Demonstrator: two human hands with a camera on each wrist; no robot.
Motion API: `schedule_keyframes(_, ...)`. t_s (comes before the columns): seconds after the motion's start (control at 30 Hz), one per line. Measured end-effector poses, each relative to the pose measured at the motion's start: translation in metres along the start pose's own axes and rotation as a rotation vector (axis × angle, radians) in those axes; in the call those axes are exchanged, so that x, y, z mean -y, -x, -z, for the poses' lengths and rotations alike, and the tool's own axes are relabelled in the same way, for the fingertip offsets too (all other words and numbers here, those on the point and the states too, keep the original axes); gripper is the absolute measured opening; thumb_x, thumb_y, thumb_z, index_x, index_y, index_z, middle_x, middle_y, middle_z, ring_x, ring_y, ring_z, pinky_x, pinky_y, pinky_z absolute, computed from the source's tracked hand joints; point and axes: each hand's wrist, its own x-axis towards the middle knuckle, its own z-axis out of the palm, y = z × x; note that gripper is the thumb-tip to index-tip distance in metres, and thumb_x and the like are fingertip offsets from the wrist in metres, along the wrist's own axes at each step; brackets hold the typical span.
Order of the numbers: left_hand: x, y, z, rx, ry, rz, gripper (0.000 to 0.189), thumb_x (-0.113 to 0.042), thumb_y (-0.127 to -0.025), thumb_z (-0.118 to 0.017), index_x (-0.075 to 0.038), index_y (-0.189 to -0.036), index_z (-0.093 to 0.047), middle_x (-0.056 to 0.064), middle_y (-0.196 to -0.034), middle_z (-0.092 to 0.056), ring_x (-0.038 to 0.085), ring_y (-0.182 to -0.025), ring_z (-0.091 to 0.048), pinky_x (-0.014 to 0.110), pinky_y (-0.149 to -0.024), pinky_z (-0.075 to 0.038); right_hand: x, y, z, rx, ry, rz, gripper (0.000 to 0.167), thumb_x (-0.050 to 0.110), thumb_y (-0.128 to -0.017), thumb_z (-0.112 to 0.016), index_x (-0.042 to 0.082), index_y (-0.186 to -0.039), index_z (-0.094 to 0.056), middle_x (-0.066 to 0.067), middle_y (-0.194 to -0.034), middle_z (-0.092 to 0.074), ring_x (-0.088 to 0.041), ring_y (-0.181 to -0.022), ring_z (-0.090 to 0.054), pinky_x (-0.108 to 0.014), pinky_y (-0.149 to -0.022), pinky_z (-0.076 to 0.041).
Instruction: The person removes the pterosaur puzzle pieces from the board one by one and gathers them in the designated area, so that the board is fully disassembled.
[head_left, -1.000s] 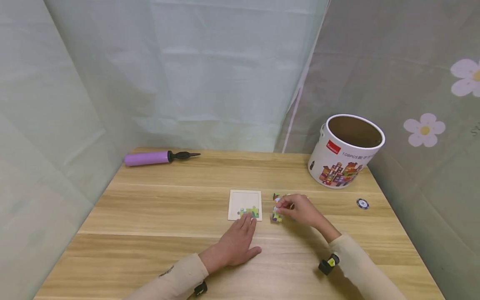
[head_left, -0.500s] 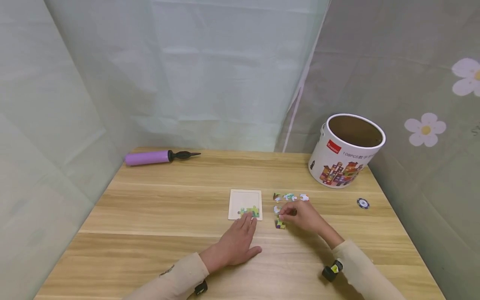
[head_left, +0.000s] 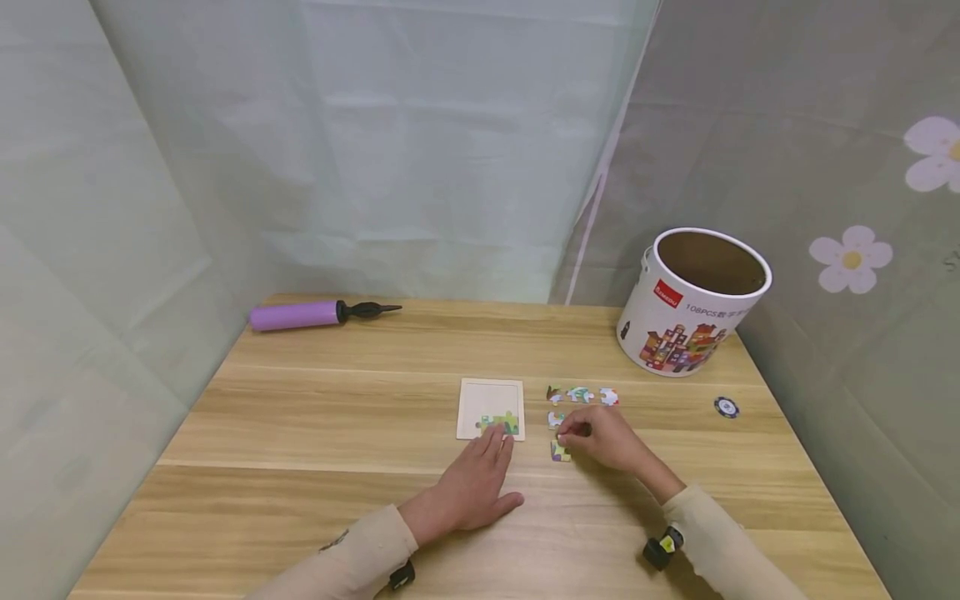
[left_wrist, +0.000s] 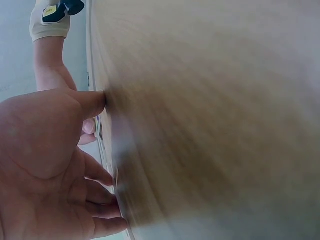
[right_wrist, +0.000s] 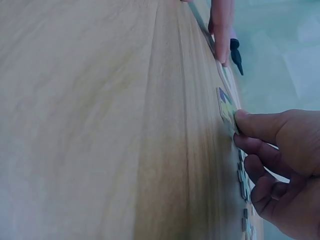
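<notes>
My right hand (head_left: 606, 437) pinches a green, yellow and purple jigsaw piece (head_left: 560, 451) between thumb and index finger. In the right wrist view this piece (right_wrist: 226, 106) tilts up from the wooden table, the other fingers curled behind it. To its left, a square pale puzzle tray (head_left: 477, 398) lies flat. Joined green pieces (head_left: 508, 421) fill part of its near right corner. My left hand (head_left: 474, 485) rests with extended fingers on the tray's near edge, its fingertips over those pieces and partly hiding them. The left wrist view shows its palm (left_wrist: 45, 135) beside the table.
Beyond my right hand lie loose jigsaw pieces, among them a green-and-white one (head_left: 580, 394) and a white-and-red one (head_left: 609, 397). A poker chip (head_left: 726, 407) lies further right. A large white bucket (head_left: 675, 321) stands at the back right, and a purple hand pump (head_left: 296, 317) lies back left.
My right hand has moved slightly toward me with the pinched jigsaw piece, uncovering the loose pieces behind it. The left hand stays on the tray.
</notes>
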Motion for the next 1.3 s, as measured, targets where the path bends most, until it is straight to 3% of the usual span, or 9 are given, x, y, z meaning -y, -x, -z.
schedule_keyframes(0.23, 0.0, 0.0, -0.001, 0.014, 0.015, 0.012, 0.08, -0.057, -0.103, -0.048, 0.005, -0.153, -0.04, 0.025, -0.161, -0.034, 0.035, -0.15, -0.034, 0.046, -0.119, -0.035, 0.0, -0.001, 0.0, -0.005, 0.024, -0.004, 0.003, 0.017, -0.089, -0.08, 0.015, -0.087, -0.078, 0.015, -0.079, -0.068, -0.001, -0.072, -0.059, -0.023, -0.067, -0.053)
schedule_keyframes(0.5, 0.002, 0.0, -0.001, -0.044, -0.028, 0.019, 0.08, -0.06, -0.1, -0.05, 0.003, -0.15, -0.045, 0.022, -0.157, -0.041, 0.033, -0.145, -0.04, 0.046, -0.113, -0.04, 0.004, -0.008, 0.005, -0.023, 0.06, 0.045, 0.005, 0.019, -0.091, -0.079, 0.015, -0.093, -0.078, 0.014, -0.083, -0.069, -0.001, -0.077, -0.062, -0.025, -0.071, -0.055)
schedule_keyframes(0.73, 0.002, 0.001, -0.001, -0.055, -0.036, 0.01, 0.08, -0.06, -0.101, -0.05, 0.003, -0.15, -0.045, 0.021, -0.157, -0.041, 0.032, -0.142, -0.043, 0.045, -0.111, -0.042, 0.009, -0.018, 0.007, -0.009, 0.068, 0.085, 0.005, 0.014, -0.092, -0.077, 0.012, -0.096, -0.077, 0.012, -0.083, -0.069, -0.002, -0.076, -0.061, -0.026, -0.071, -0.055)
schedule_keyframes(1.17, -0.002, 0.0, 0.0, -0.043, -0.054, -0.005, 0.08, -0.058, -0.102, -0.049, 0.002, -0.153, -0.04, 0.018, -0.16, -0.04, 0.03, -0.143, -0.041, 0.044, -0.11, -0.04, 0.021, -0.037, 0.004, 0.031, 0.055, 0.048, 0.005, 0.018, -0.094, -0.075, 0.014, -0.096, -0.078, 0.014, -0.085, -0.07, -0.003, -0.08, -0.063, -0.025, -0.073, -0.055)
schedule_keyframes(1.3, -0.006, 0.0, 0.003, -0.003, -0.07, -0.013, 0.076, -0.055, -0.104, -0.048, 0.001, -0.154, -0.04, 0.018, -0.161, -0.038, 0.03, -0.146, -0.039, 0.043, -0.115, -0.039, 0.025, -0.045, 0.002, 0.044, 0.034, 0.044, 0.005, 0.019, -0.095, -0.075, 0.015, -0.096, -0.078, 0.014, -0.085, -0.07, -0.002, -0.08, -0.063, -0.025, -0.073, -0.055)
